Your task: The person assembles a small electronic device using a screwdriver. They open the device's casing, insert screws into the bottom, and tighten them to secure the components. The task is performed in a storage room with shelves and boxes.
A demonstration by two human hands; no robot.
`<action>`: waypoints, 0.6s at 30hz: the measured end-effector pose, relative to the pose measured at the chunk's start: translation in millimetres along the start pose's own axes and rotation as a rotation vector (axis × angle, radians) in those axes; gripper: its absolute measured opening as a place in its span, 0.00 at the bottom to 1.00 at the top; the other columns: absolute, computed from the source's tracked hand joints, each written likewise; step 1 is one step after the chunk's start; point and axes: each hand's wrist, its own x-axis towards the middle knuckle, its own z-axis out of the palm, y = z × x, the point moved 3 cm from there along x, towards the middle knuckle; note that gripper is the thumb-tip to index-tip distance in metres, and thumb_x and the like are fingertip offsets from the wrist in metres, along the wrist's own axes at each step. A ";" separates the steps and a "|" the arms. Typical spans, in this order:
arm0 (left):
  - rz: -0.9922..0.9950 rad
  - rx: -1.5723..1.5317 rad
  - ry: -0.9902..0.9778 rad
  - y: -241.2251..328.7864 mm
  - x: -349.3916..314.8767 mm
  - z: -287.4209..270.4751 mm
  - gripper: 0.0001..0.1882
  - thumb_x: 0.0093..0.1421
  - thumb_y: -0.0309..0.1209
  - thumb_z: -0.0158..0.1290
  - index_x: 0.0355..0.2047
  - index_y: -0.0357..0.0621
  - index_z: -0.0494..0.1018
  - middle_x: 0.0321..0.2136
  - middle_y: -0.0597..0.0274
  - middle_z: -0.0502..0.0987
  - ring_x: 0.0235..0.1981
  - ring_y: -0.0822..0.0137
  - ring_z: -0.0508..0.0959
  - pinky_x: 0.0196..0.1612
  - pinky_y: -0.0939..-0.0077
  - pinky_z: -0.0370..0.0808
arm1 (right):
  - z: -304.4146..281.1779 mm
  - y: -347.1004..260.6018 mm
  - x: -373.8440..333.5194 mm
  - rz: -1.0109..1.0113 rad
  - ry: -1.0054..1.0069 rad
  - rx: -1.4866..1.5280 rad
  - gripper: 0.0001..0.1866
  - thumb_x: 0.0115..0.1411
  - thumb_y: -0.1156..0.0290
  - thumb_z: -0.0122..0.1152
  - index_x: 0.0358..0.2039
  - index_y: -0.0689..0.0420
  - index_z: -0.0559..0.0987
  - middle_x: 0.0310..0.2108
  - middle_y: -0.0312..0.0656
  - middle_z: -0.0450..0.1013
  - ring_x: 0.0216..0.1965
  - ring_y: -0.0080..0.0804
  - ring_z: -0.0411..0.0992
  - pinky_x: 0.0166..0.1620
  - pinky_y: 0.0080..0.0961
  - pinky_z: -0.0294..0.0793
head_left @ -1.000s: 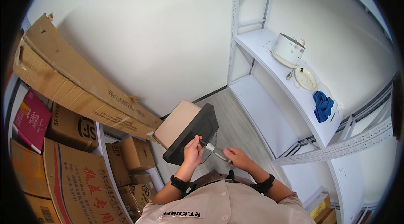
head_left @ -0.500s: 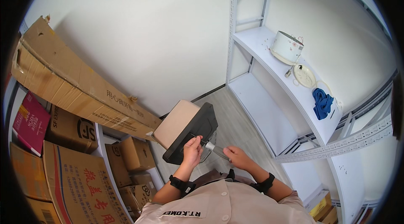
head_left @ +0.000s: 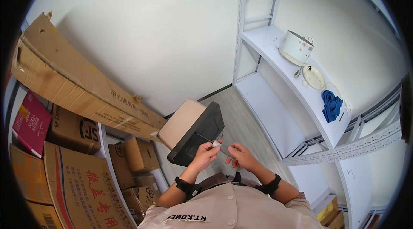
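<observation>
While cartons at left, contents hidden, left hand and right hand clamped on grey-handled tool

A gray-handled tool is presenting a white collar and a slender shaft. It is lying diagonally between the fingers, shaft pointing upper left.

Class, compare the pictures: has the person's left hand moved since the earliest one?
Yes: judged against the fixed white lower shelf, the left hand has moved rightward, toward the shelf and closer to the right hand.
</observation>
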 end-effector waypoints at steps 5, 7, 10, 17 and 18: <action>0.041 0.138 0.143 -17.0 6.2 -12.6 0.12 0.61 0.37 0.56 0.25 0.43 0.71 0.16 0.75 0.64 0.14 0.83 0.58 0.16 0.85 0.52 | 3.6 -5.4 -2.5 -0.734 0.397 -0.597 0.16 0.61 0.64 0.56 0.44 0.60 0.70 0.25 0.38 0.72 0.23 0.23 0.69 0.28 0.22 0.68; 0.034 0.110 0.179 -21.1 7.0 -16.3 0.13 0.60 0.38 0.57 0.24 0.45 0.71 0.15 0.76 0.64 0.13 0.83 0.58 0.16 0.85 0.52 | 9.6 -14.5 -8.9 -1.011 0.487 -0.773 0.15 0.61 0.66 0.57 0.44 0.61 0.70 0.25 0.38 0.72 0.23 0.23 0.69 0.28 0.23 0.69; -0.006 0.082 0.174 -18.9 9.7 -9.5 0.14 0.60 0.39 0.57 0.24 0.46 0.70 0.15 0.76 0.64 0.13 0.83 0.57 0.17 0.85 0.52 | 1.6 -8.5 -1.1 -0.886 0.350 -0.673 0.14 0.60 0.67 0.57 0.43 0.62 0.71 0.24 0.40 0.72 0.22 0.25 0.69 0.27 0.24 0.69; -0.010 -0.207 -0.024 -18.1 5.6 2.6 0.12 0.64 0.38 0.52 0.33 0.42 0.71 0.15 0.76 0.62 0.15 0.82 0.58 0.18 0.85 0.54 | 0.7 10.5 8.9 -0.178 0.088 -0.046 0.14 0.60 0.65 0.57 0.42 0.62 0.71 0.25 0.44 0.73 0.20 0.29 0.71 0.27 0.27 0.70; 0.000 -0.234 -0.042 -21.9 6.3 -0.8 0.12 0.65 0.38 0.51 0.36 0.41 0.72 0.15 0.76 0.61 0.15 0.82 0.58 0.19 0.85 0.55 | 1.9 13.9 10.4 -0.203 0.102 -0.058 0.14 0.61 0.65 0.56 0.42 0.62 0.71 0.25 0.44 0.73 0.20 0.29 0.71 0.27 0.26 0.70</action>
